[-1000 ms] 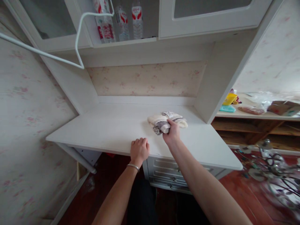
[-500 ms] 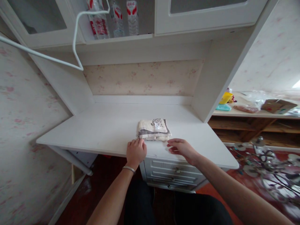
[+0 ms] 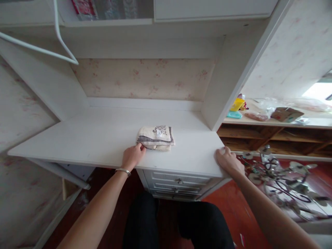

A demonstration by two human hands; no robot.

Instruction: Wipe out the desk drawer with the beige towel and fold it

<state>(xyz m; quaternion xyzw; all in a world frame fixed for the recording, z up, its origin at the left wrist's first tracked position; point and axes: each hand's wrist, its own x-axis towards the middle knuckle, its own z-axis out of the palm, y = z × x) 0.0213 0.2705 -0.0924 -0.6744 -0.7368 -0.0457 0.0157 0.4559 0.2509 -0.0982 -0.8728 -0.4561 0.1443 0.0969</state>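
Observation:
A folded cream towel (image 3: pixel 153 134) with a dark grey stripe, dark printing and a small white tag lies flat on the white desk (image 3: pixel 103 135). My left hand (image 3: pixel 133 155), with a bracelet at the wrist, is closed at the towel's near left corner, thumb and fingers pinched on the cloth. Well to the right of the towel, my right hand (image 3: pixel 228 160) is closed around the desk's right edge, its fingers curled and partly hidden.
Drawers with knobs (image 3: pixel 180 181) sit under the desk. A white bent rod (image 3: pixel 61 48) hangs at upper left, below shelved bottles (image 3: pixel 111 8). On the right are a low wooden shelf (image 3: pixel 249 133) with bags and a box, and a chandelier (image 3: pixel 282 180) on the red floor.
My right hand has left the towel's side and moved right to the desk edge. My left hand has closed on the towel's near left corner. The view has shifted right and down.

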